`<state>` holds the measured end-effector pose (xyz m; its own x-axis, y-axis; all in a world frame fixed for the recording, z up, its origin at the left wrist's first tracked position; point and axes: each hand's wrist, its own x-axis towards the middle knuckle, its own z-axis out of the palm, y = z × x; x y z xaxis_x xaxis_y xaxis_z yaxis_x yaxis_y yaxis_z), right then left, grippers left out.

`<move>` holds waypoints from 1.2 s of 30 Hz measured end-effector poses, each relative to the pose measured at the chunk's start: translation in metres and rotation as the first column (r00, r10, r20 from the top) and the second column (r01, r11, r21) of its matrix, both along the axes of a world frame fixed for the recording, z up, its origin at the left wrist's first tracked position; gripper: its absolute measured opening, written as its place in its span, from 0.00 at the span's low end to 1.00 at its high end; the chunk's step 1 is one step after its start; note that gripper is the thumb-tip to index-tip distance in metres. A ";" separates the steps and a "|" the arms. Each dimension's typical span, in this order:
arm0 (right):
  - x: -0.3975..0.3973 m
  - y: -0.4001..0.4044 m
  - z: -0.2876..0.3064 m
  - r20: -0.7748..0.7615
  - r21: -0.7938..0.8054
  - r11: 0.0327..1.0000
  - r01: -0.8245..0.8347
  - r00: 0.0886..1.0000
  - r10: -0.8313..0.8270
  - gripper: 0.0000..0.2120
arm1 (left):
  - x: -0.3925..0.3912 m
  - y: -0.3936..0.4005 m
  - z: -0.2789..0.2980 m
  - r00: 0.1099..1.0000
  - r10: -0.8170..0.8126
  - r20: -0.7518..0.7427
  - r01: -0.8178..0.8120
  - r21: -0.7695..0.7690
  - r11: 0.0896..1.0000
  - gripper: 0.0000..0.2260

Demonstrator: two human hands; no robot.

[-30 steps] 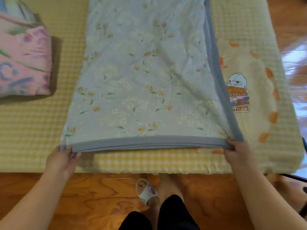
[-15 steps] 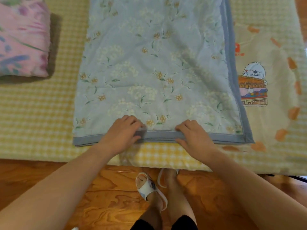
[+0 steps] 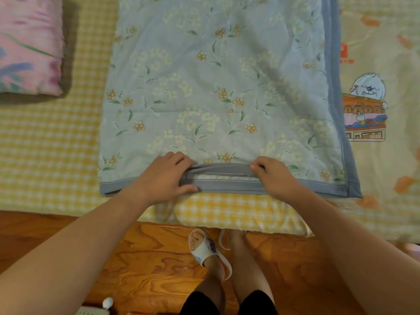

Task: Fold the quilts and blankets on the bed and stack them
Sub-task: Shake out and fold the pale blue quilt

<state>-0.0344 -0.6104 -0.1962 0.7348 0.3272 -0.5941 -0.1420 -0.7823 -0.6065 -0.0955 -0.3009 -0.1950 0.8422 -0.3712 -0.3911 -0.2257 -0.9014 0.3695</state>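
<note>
- Both hands have been brought in from the quilt's near corners to the middle of its near hem, and the grey border between them has been lifted
- That border is pinched by the left hand [image 3: 164,177] and the right hand [image 3: 276,178], fingers curled round it
- Lengthwise on the bed [image 3: 45,155] lies the blue floral quilt [image 3: 216,87], hem beside the near edge
- With so narrow a grip, the outer corners may sag or the layers slip apart, skewing the fold
- Room ahead looks open; the folded pink quilt [image 3: 27,46] at far left is well apart, the cartoon-print blanket [image 3: 375,110] lies under the right border
</note>
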 end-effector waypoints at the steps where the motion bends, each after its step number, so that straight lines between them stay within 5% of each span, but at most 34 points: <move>1: -0.001 0.000 -0.001 -0.008 0.016 1.000 0.025 1.000 -0.025 0.10 | -0.004 0.000 0.000 0.999 -0.025 0.048 0.025 0.013 1.000 0.21; 8: -0.014 -0.010 -0.007 0.201 -0.001 0.985 -0.174 0.965 0.171 0.03 | -0.034 0.055 0.009 0.966 0.027 0.258 -0.096 0.259 0.961 0.29; 14: -0.034 -0.014 -0.023 0.503 -0.159 0.929 -0.333 0.783 0.367 0.18 | -0.051 0.088 0.021 0.973 -0.111 0.201 0.060 0.240 0.969 0.25; 21: -0.036 -0.010 -0.024 0.470 -0.218 0.904 -0.367 0.773 0.427 0.09 | -0.055 0.038 0.001 0.975 -0.055 0.216 0.003 0.236 0.972 0.15; 28: -0.023 -0.026 -0.019 0.442 -0.230 0.840 -0.491 0.716 0.540 0.14 | -0.028 0.022 -0.010 0.972 -0.142 0.189 0.102 0.205 0.973 0.17; 36: -0.032 -0.030 -0.016 0.541 -0.126 0.904 -0.409 0.735 0.408 0.19 | -0.033 0.037 -0.008 0.960 -0.149 0.237 0.115 0.150 0.982 0.19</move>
